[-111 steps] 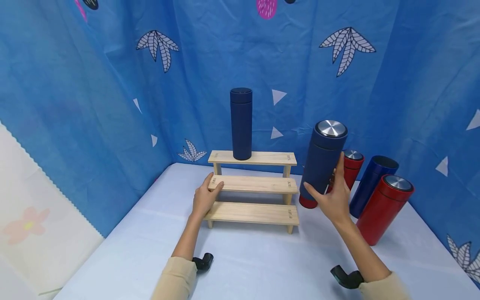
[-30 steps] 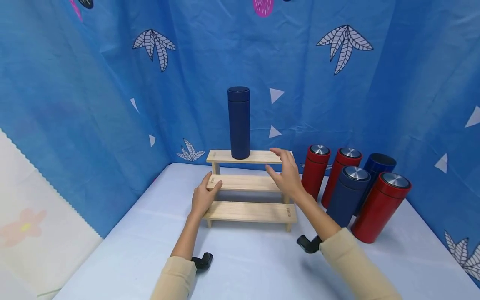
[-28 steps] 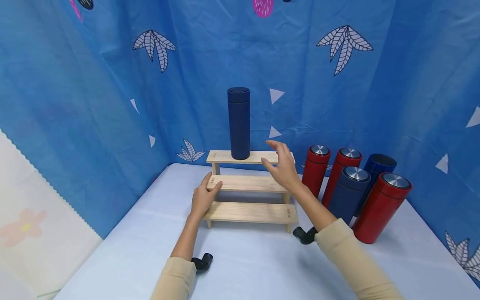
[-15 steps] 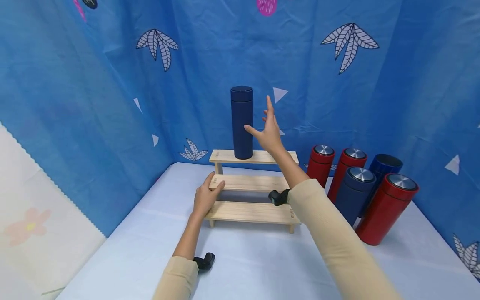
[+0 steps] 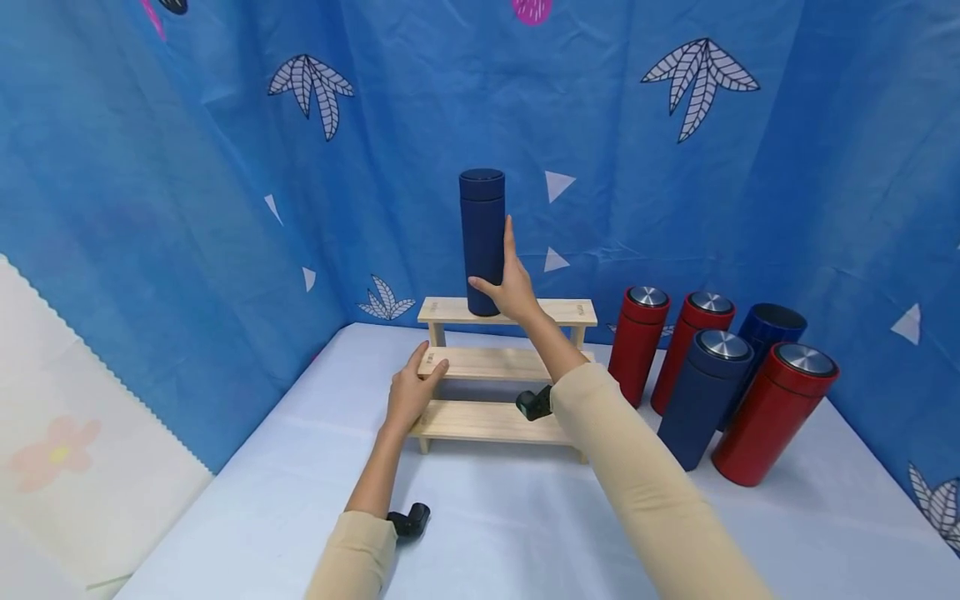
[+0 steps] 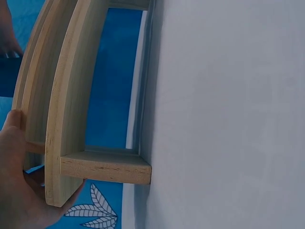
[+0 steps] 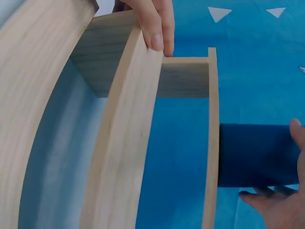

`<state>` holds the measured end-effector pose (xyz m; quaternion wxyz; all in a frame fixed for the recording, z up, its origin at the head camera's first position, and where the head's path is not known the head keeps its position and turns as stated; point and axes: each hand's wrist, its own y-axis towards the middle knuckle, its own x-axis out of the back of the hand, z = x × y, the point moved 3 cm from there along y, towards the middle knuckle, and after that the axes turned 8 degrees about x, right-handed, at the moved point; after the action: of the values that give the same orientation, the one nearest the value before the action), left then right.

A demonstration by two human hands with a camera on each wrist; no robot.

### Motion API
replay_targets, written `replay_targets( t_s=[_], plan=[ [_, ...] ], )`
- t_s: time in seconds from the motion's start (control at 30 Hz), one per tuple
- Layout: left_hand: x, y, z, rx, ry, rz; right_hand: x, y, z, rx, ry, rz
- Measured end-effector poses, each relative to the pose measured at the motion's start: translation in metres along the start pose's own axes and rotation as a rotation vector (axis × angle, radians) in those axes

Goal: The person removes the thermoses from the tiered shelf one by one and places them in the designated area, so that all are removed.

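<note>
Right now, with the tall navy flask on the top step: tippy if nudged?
Probably. The navy flask is tall and slim, upright on the narrow top step. Rigid, likely smooth; the right hand has a low grip, so its top could sway.

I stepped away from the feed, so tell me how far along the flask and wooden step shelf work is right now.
One tall navy flask stands on the top step of the wooden shelf. The right hand grips its lower part, while the left hand holds the shelf's left end. The two lower steps hold no flasks, and five flasks, three red and two navy, stand on the table to the right.
</note>
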<state>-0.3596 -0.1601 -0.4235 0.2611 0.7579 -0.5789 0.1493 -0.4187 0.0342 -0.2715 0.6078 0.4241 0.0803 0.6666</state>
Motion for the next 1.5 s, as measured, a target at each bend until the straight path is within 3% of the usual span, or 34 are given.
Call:
replay_targets(
  t_s=[0.27,0.47,0.67,0.9,1.13,1.3,1.5],
  plan=[
    [0.0,-0.002,0.001,0.017,0.003,0.007,-0.006,-0.011,0.002,-0.031,-0.037,-0.063],
    [-0.001,-0.001,0.003,0.015,0.007,0.001,0.001,-0.039,0.016,0.033,-0.044,-0.087],
    [-0.005,-0.003,0.002,0.003,-0.004,0.011,0.021,-0.081,0.022,0.105,0.024,-0.113],
    [-0.008,-0.005,0.004,-0.007,-0.001,-0.011,0.07,-0.132,0.06,0.157,0.055,-0.17],
    [-0.002,-0.005,0.002,-0.009,-0.005,-0.025,0.108,-0.172,0.026,0.16,-0.111,-0.246],
    [0.001,-0.002,0.0,-0.011,0.001,-0.034,0.123,-0.199,0.006,0.05,-0.194,-0.241],
    [0.001,-0.001,-0.001,0.0,0.002,-0.022,0.125,-0.225,-0.02,-0.076,-0.184,-0.211]
  ],
)
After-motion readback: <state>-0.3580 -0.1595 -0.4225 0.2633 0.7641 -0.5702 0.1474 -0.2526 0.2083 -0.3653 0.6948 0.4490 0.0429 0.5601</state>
